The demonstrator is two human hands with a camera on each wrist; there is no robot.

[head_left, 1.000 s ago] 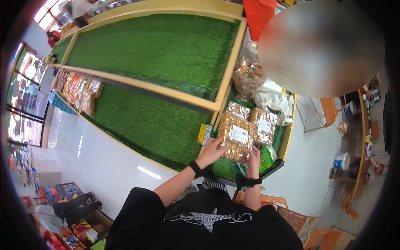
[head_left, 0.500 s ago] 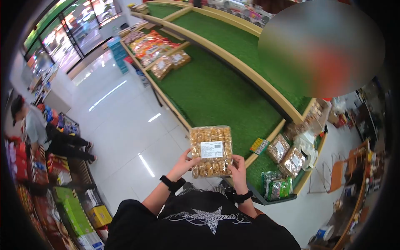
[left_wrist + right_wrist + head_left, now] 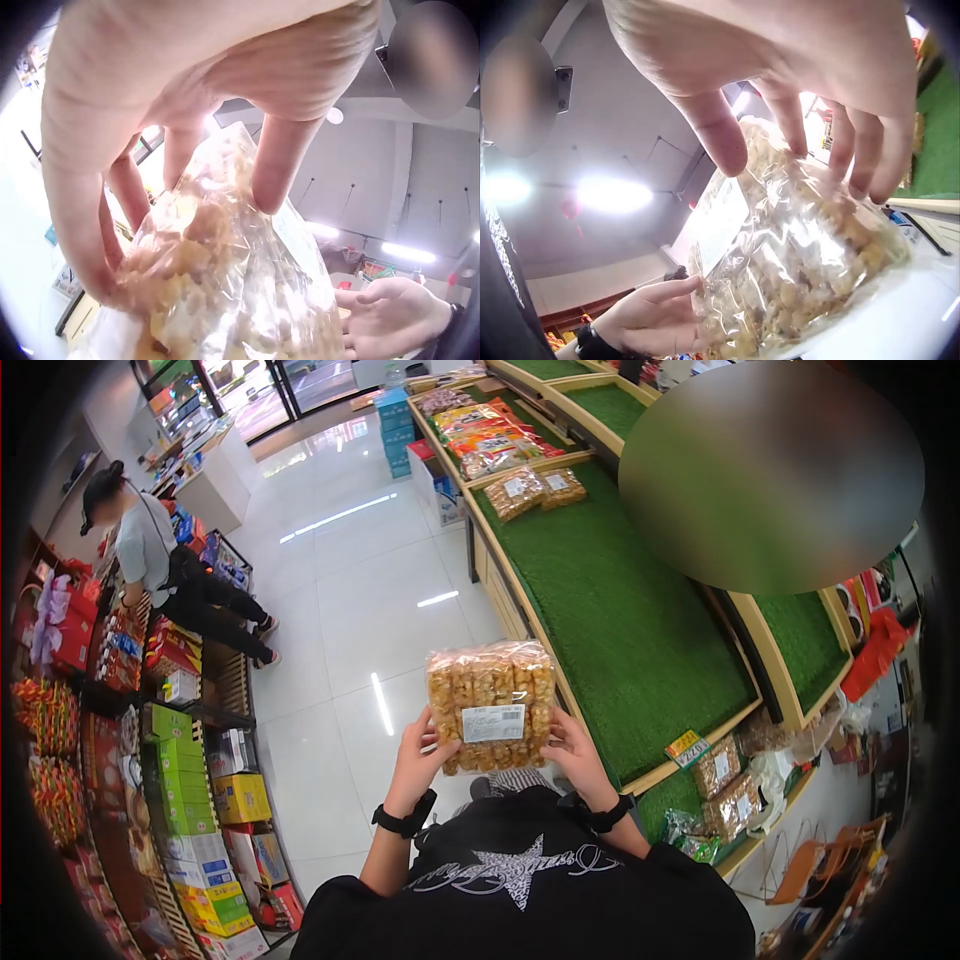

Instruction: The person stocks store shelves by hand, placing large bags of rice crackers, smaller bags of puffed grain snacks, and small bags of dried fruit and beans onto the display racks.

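Fingers of the left hand [image 3: 413, 762] and the right hand [image 3: 582, 760] grip one clear package [image 3: 490, 690] of golden-brown pieces, a hand at each lower side, thumbs on the near face and the other fingers on the far face. One white label [image 3: 493, 724] faces the person, who wears a black band on each wrist. The package is held in front of the black shirt [image 3: 520, 875], above the tiled floor [image 3: 340, 610] and just beside the display stand's wooden rim [image 3: 524, 605].

Beyond that rim lies a turf tray [image 3: 640, 670]. At its far end two similar packages [image 3: 516, 494] rest side by side, near a divider [image 3: 575, 457]; past it are colourful bags [image 3: 490, 432], too overlapped to count. At the near end another rail [image 3: 655, 772] stands between this tray and a smaller corner tray, with one price sign [image 3: 687, 748] at it. The corner tray bears two bagged blocks [image 3: 733, 806], a white bag [image 3: 771, 780] just beside them and green packets [image 3: 690, 836], their number unclear. A blurred patch hides part of the upper tier.

Across the floor, one other person [image 3: 150, 550] stands by shelves, where green boxes [image 3: 178, 770] are stacked. One stack of blue cartons [image 3: 395, 432] stands near the stand's far end.
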